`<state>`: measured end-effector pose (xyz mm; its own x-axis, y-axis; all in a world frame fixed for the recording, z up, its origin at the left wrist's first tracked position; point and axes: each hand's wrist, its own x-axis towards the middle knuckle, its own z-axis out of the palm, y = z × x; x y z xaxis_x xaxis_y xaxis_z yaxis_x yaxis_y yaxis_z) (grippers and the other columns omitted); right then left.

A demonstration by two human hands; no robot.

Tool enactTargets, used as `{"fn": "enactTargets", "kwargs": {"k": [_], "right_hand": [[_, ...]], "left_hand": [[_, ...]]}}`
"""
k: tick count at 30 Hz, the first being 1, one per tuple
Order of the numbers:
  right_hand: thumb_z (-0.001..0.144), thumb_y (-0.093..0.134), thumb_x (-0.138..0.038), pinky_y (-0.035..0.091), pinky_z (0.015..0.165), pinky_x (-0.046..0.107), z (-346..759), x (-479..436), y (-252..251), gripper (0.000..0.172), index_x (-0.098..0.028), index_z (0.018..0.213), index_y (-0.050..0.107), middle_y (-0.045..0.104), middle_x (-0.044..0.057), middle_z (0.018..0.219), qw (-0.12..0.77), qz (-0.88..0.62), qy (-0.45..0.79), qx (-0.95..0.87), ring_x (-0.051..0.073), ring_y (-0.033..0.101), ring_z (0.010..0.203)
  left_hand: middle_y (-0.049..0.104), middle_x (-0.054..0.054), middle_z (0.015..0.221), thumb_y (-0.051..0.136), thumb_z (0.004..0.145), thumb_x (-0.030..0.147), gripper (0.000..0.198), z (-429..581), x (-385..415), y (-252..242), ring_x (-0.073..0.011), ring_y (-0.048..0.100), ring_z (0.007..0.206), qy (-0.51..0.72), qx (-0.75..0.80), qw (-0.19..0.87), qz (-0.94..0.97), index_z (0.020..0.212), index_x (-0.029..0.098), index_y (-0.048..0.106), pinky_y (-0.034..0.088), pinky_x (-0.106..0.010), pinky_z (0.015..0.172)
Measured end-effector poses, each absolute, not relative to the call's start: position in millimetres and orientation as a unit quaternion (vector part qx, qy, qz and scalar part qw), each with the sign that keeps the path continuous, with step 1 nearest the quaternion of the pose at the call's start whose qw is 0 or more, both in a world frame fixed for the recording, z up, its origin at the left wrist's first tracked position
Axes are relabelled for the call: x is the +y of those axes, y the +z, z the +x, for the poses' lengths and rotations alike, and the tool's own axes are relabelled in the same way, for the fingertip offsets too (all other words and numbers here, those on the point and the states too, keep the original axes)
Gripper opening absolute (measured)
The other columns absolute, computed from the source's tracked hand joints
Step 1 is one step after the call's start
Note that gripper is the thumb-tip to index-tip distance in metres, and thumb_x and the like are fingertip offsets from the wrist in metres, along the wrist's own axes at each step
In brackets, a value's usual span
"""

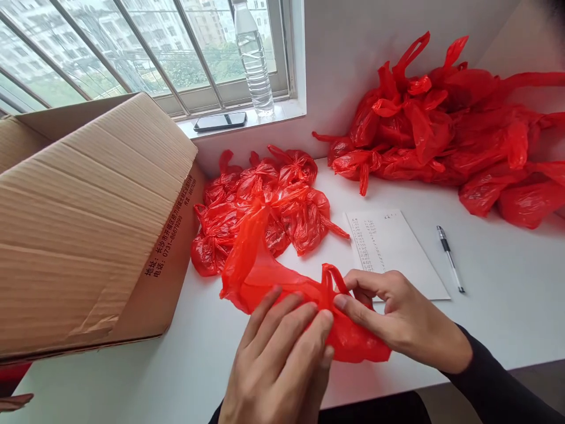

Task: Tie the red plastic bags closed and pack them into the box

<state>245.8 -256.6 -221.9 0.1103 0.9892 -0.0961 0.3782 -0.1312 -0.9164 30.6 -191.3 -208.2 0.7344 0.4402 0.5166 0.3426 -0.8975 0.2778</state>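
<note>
A red plastic bag (282, 277) is spread out in front of me, its left part crumpled upward and one handle loop standing near the middle. My left hand (282, 353) lies over the bag's near side with its fingers extended along the plastic, gripping it; its palm side is hidden. My right hand (392, 312) pinches the bag beside the handle loop between thumb and fingers. Whether anything lies inside the bag's lower right part, I cannot make out. Just beyond it sits a cluster of knotted red bags (304, 224) on the white table (203, 353).
A large cardboard box (88, 218) stands open on the left. More red bags (441, 129) are heaped at the back right. A sheet of paper (397, 253) and a pen (450, 259) lie on the right. On the windowsill are a water bottle (255, 65) and a phone (220, 121).
</note>
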Motion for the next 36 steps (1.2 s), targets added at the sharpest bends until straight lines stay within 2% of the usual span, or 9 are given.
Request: {"fn": "enactTargets", "kwargs": {"k": [4,9,15,20,23,25,28,31,36], "right_hand": [[0.1,0.054,-0.045,0.033,0.057,0.027,248.1,-259.3,-223.2,0.031,-0.022,0.079,0.058,0.044,-0.006,0.062,0.413,-0.641,0.409,-0.501,0.011,0.039,0.058],[0.098,0.057,-0.047,0.039,0.059,0.026,252.7,-259.9,-230.4,0.027,-0.024,0.088,0.067,0.055,-0.004,0.068,0.457,-0.657,0.381,-0.463,0.012,0.048,0.062],[0.096,0.062,-0.021,0.048,0.086,0.028,245.3,-262.6,-228.8,0.023,-0.031,0.114,0.071,0.069,0.0,0.101,0.53,-0.631,0.175,-0.539,0.016,0.062,0.098],[0.088,0.054,-0.006,0.047,0.101,0.037,230.8,-273.5,-212.3,0.023,-0.023,0.099,0.064,0.072,0.003,0.114,0.538,-0.476,0.163,-0.676,0.02,0.064,0.107],[0.1,0.046,-0.025,0.04,0.11,0.039,227.3,-272.5,-209.3,0.015,-0.023,0.1,0.062,0.075,-0.001,0.091,0.463,-0.419,0.27,-0.733,0.015,0.068,0.081],[0.107,0.032,-0.039,0.037,0.11,0.039,226.7,-268.1,-212.0,0.036,-0.022,0.096,0.062,0.071,-0.003,0.076,0.379,-0.417,0.305,-0.768,0.013,0.064,0.067],[0.109,0.018,-0.039,0.045,0.089,0.035,224.0,-260.6,-220.9,0.05,-0.022,0.087,0.06,0.064,-0.002,0.067,0.252,-0.499,0.289,-0.777,0.013,0.057,0.059],[0.107,0.029,-0.033,0.036,0.06,0.032,218.4,-256.4,-231.5,0.033,-0.026,0.109,0.061,0.065,-0.001,0.067,0.142,-0.611,0.216,-0.749,0.017,0.057,0.054],[0.104,0.036,-0.031,0.018,0.051,0.033,210.4,-252.8,-240.5,0.027,-0.023,0.1,0.061,0.067,0.003,0.065,0.031,-0.687,0.16,-0.708,0.024,0.062,0.052]], "left_hand": [[0.075,-0.007,0.095,0.052,0.095,0.015,0.031,35.0,-181.0,-208.7,-0.0224,0.07,0.087,0.254,0.215,0.061,0.941,0.125,0.013,0.061,0.052,-0.039,0.089],[0.061,0.001,0.054,0.042,0.097,0.015,0.035,25.8,-177.1,-222.4,-0.0167,0.055,0.041,0.153,0.293,0.041,0.943,0.065,0.022,0.056,0.038,-0.031,0.042],[0.059,0.005,0.055,0.045,0.1,0.031,0.027,22.3,-175.5,-232.5,-0.0143,0.053,0.041,0.153,0.427,0.114,0.884,0.077,0.023,0.056,0.036,-0.027,0.042],[0.061,0.005,0.056,0.049,0.098,0.039,0.025,25.3,-165.5,-235.1,-0.0152,0.056,0.044,0.165,0.457,0.208,0.849,0.082,0.024,0.061,0.037,-0.027,0.045],[0.067,0.002,0.066,0.05,0.097,0.035,0.022,25.2,-157.7,-236.0,-0.0166,0.06,0.051,0.155,0.452,0.214,0.852,0.084,0.023,0.063,0.041,-0.029,0.051],[0.066,0.0,0.064,0.05,0.097,0.035,0.031,26.2,-154.7,-237.2,-0.0169,0.059,0.051,0.11,0.46,0.207,0.856,0.072,0.022,0.061,0.039,-0.03,0.052],[0.058,0.0,0.051,0.05,0.097,0.04,0.046,31.0,-154.8,-242.0,-0.0171,0.057,0.048,0.032,0.478,0.198,0.855,0.055,0.022,0.051,0.036,-0.03,0.052],[0.07,-0.002,0.067,0.055,0.095,0.037,0.028,36.4,-156.9,-250.3,-0.0215,0.067,0.061,0.02,0.474,0.182,0.861,0.074,0.021,0.063,0.041,-0.03,0.058],[0.073,-0.007,0.073,0.05,0.095,0.032,0.025,35.7,-153.4,-261.5,-0.0288,0.073,0.078,0.049,0.484,0.153,0.86,0.084,0.021,0.069,0.044,-0.032,0.062]]}}
